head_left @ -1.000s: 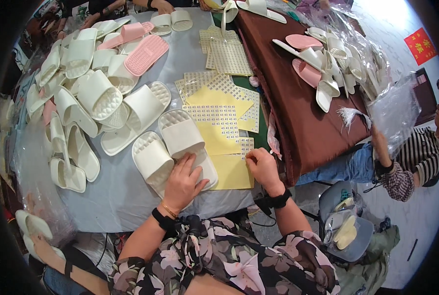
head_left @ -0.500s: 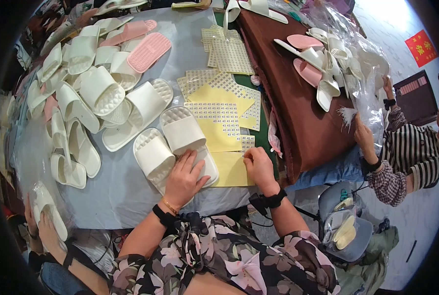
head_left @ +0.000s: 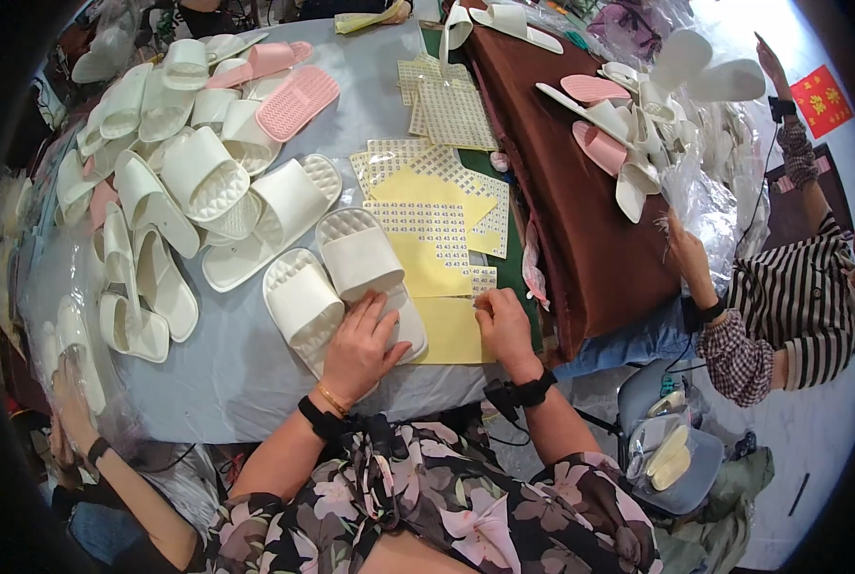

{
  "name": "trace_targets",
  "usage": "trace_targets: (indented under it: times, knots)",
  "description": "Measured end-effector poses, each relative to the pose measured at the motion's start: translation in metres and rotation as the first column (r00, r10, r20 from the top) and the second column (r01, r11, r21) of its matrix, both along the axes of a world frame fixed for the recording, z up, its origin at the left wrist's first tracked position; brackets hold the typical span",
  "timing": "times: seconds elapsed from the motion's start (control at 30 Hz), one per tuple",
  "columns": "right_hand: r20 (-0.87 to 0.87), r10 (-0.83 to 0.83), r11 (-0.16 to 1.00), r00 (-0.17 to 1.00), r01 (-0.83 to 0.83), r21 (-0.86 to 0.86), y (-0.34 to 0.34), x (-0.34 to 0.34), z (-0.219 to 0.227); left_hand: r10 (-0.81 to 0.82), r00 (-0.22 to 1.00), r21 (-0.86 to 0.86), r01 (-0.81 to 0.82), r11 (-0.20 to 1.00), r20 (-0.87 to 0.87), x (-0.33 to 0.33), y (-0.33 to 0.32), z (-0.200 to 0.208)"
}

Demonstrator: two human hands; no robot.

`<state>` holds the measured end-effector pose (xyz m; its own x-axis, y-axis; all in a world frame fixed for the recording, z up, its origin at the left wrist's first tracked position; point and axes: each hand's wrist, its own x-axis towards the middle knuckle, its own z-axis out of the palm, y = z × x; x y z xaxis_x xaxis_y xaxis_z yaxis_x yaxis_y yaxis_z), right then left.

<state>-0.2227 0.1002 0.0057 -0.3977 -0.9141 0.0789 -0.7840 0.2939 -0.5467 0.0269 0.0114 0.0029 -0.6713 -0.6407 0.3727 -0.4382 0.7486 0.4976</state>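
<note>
A pair of white slippers, one at left (head_left: pixel 303 298) and one at right (head_left: pixel 360 256), lies side by side on the grey table cover in front of me. My left hand (head_left: pixel 358 349) rests on the heel end of the pair with its fingers spread. To its right lies a yellow-backed sticker sheet (head_left: pixel 442 335) with small white labels at its upper right corner. My right hand (head_left: pixel 507 330) has its thumb and forefinger pinched at that sheet's edge, just below the labels. Whether a loose label is between the fingertips is hidden. A larger label sheet (head_left: pixel 418 239) overlaps just beyond.
White slippers (head_left: pixel 207 177) and a pink slipper (head_left: pixel 298 103) are piled at left. More slippers (head_left: pixel 628 120) lie on a brown cover (head_left: pixel 542 143) at right, where a co-worker's hands (head_left: pixel 692 258) handle slippers and plastic. Another person's hand (head_left: pixel 75 411) holds a bagged slipper at lower left.
My hands stay nearly still. The co-worker at right has raised a pair of slippers and an arm; the person at lower left has shifted the bagged slipper up and left.
</note>
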Motion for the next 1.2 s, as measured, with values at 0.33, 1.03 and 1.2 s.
trace_targets:
  times: [0.33, 1.03, 1.2]
  knots:
    - [-0.024, 0.043, 0.999, 0.999, -0.044, -0.021, 0.001, -0.001, -0.002, 0.009, 1.000, 0.008, -0.009, 1.000, 0.006, 0.000, 0.001, 0.002]
    - [-0.004, 0.043, 0.998, 0.999, -0.042, 0.040, -0.001, 0.002, 0.005, 0.006, 1.000, -0.010, -0.006, 1.000, -0.013, 0.001, 0.000, -0.003]
    - [-0.019, 0.054, 0.997, 0.998, -0.053, 0.051, -0.002, 0.000, 0.005, 0.006, 1.000, 0.001, -0.006, 1.000, -0.012, 0.001, 0.000, -0.002]
